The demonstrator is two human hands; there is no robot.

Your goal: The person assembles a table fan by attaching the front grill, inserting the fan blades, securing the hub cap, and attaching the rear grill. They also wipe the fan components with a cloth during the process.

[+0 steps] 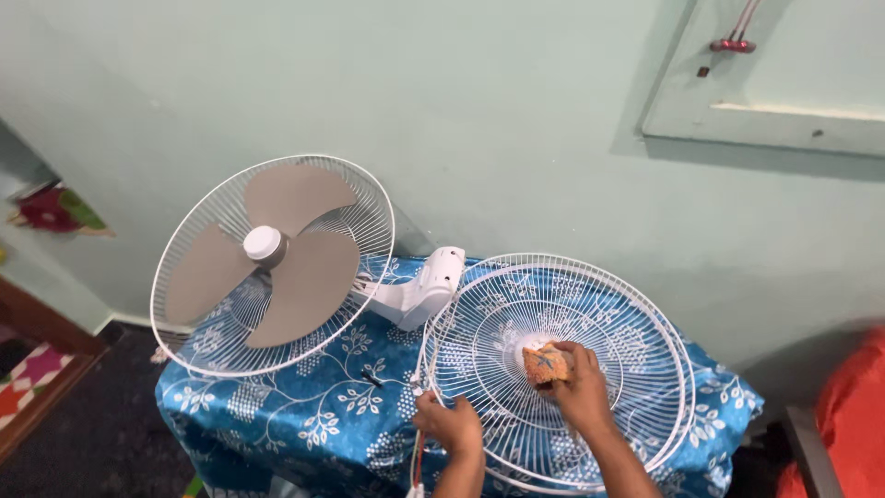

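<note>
Blue floral tabletop point(304, 406) carries our detached white fan guard point(636, 369), just right of the fan point(277, 263). Our right hand point(576, 383) presses an orange cloth point(546, 362) onto its centre; our left hand point(447, 422) pinches its rim.

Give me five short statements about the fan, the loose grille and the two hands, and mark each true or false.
1. The right hand presses an orange cloth against the loose white grille. True.
2. The left hand rests on the fan blades. False: it grips the loose grille's rim at its lower left.
3. The fan has three grey-brown blades. True.
4. The table cover is plain red. False: it is blue with a white leaf pattern.
5. The fan's front grille is fitted over its blades. False: the blades are uncovered in front; only the rear grille sits behind them.
</note>
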